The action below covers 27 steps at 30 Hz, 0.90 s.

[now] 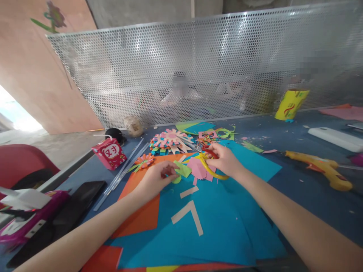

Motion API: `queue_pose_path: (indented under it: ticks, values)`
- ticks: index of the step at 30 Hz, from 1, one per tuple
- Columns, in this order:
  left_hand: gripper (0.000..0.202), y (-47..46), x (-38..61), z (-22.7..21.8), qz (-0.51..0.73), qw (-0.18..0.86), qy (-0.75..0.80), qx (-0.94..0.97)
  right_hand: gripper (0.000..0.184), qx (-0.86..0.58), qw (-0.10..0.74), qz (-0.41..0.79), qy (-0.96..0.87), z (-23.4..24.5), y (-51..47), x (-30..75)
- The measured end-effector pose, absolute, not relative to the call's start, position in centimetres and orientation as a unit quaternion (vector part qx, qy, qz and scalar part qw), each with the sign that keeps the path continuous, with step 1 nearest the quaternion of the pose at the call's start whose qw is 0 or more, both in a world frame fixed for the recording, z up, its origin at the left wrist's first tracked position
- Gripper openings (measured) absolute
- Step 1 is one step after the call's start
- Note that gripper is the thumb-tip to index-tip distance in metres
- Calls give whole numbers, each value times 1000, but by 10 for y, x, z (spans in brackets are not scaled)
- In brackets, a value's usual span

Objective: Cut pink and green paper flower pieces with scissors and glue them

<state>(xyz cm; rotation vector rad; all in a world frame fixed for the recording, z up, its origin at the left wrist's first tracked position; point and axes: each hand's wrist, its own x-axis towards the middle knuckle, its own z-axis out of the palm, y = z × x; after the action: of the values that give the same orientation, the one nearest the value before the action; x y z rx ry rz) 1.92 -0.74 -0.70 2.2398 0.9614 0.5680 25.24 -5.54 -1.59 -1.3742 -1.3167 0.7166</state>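
My right hand is closed around the handles of a pair of scissors, one loop yellow and one red. The scissor blades point up and left, toward a stack of paper flowers in pink, orange and blue. Closed at the fingertips, my left hand pinches a small piece of light green paper. Just right of that piece lies pink cut paper with a notched edge. Beneath both hands are blue paper sheets and an orange sheet. Cream paper strips rest on the blue.
A yellow glue gun lies on the right, near a white case and a yellow cylinder. Clear sticks, a red drink carton and a black phone are left. A perforated metal screen stands behind.
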Motion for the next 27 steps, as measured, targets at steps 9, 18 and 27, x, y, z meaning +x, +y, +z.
queue_pose_path:
  ticks: [9, 18, 27]
  values:
    - [13, -32, 5, 2, 198, 279, 143, 929, 24, -548, 483, 358, -582, -19, -62, 243]
    - [18, -61, 4, -4, 221, 70, -125, 965, 42, -426, 415, 531, -604, -17, -73, 236]
    - [19, -52, 5, -11, 240, -22, -72, 968, 39, -413, 385, 580, -586, -16, -79, 229]
